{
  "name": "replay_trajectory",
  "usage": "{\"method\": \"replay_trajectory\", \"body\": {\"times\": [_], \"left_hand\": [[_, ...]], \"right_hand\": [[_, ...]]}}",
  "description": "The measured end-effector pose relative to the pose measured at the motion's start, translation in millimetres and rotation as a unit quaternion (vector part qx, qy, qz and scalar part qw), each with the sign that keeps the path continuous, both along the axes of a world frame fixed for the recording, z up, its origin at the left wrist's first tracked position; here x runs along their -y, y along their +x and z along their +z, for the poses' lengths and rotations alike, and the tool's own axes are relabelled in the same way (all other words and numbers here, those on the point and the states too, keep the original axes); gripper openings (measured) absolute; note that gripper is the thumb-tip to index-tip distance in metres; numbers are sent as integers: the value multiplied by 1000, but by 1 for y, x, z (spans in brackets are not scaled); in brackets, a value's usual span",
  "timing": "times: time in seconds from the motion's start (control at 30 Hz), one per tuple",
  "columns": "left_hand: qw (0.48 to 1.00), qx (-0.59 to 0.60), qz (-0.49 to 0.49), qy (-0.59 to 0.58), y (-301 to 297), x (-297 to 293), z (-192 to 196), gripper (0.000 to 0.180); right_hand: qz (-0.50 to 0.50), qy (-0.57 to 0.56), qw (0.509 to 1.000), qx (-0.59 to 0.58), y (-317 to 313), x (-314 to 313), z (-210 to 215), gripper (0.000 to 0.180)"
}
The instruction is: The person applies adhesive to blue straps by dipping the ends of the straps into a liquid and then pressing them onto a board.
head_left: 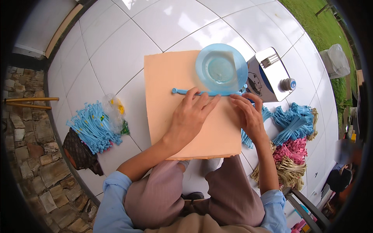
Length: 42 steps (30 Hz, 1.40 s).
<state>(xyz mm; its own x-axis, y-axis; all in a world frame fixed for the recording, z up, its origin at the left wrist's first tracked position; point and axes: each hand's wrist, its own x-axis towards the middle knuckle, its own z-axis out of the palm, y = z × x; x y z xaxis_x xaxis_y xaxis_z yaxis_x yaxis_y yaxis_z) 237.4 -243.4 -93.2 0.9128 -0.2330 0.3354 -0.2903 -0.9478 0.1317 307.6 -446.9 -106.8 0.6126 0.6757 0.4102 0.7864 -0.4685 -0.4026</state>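
Observation:
A thin light-blue strip [211, 93] with a small knobbed end lies across a peach-coloured board [167, 73] in front of me. My left hand [193, 116] rests over it with fingers stretched out, the tips touching the strip. At the strip's right end, my right hand [250, 114] has its fingers bent around it; the exact grip is partly hidden. Just beyond the strip is a clear blue plate [202, 70] with a little shiny, see-through matter in its middle, overlapping the board's far right corner.
Right of the plate stands a metal can [278, 70] with a screw cap. Bundles of blue [293, 120], pink [289, 151] and beige strips [287, 173] lie at the right. Leftward are loose blue strips [95, 126], a plastic bag [114, 112] and a dark brown pouch [79, 151].

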Motion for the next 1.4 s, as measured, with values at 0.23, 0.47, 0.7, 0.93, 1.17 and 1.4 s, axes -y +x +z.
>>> {"method": "replay_trajectory", "body": {"times": [0.23,0.47,0.7,0.93,1.17,1.4], "left_hand": [[1000,-8,5,6,-1,1,3,48],[1000,-12,-10,-1,2,-1,4,46],[1000,-12,-11,-3,1,-3,4,45],[1000,-13,-13,-11,2,-2,5,46],[1000,-11,-7,-22,2,-2,2,47],[994,-46,-3,-102,6,-4,5,46]], "right_hand": [[-71,3,997,19,14,-15,30,41],[-25,-92,995,27,33,-30,36,35],[-17,-117,992,38,36,-32,31,31],[-21,-94,995,32,36,-33,34,29],[-5,9,1000,29,10,-13,29,32],[-9,-52,994,91,-3,-10,26,34]]}}
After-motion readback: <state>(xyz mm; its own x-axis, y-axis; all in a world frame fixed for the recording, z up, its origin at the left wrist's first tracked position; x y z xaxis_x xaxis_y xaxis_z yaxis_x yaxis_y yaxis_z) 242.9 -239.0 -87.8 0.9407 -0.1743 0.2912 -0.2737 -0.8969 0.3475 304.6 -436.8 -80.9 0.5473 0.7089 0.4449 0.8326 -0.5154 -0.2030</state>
